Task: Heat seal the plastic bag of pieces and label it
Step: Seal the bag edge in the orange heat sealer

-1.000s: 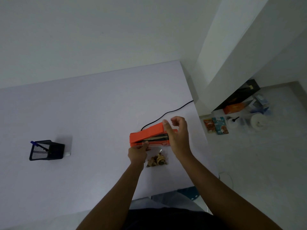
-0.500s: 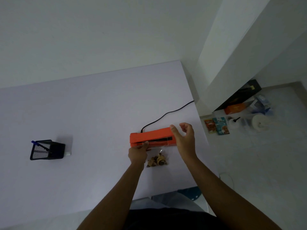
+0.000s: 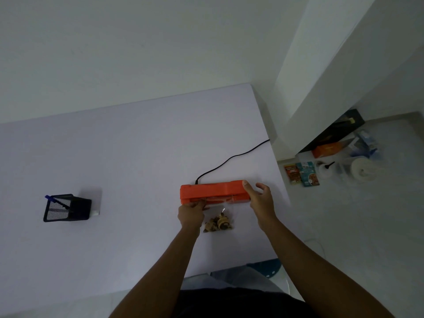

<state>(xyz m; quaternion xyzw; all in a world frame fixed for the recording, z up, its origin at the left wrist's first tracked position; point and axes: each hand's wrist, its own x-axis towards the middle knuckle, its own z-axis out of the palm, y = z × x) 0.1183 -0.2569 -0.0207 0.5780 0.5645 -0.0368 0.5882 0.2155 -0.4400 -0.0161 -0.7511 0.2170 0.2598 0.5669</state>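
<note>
A long orange plastic heat sealer lies flat on the pale lilac tabletop, its lid lowered onto its base, with a black power cord running from its back edge toward the tabletop's far right corner. The clear plastic bag of small brown pieces lies on the tabletop just in front of the sealer, between the two forearms; its upper edge reaches up to the sealer's front slot, though the film is too faint to trace exactly. The left hand is pinched together on the bag's top edge at the sealer's front left. The right hand rests at the sealer's right end, thumb on the lid, the other fingers spread apart and holding nothing. Well off to the left stands a black wire-mesh pen holder with a blue pen in it.
</note>
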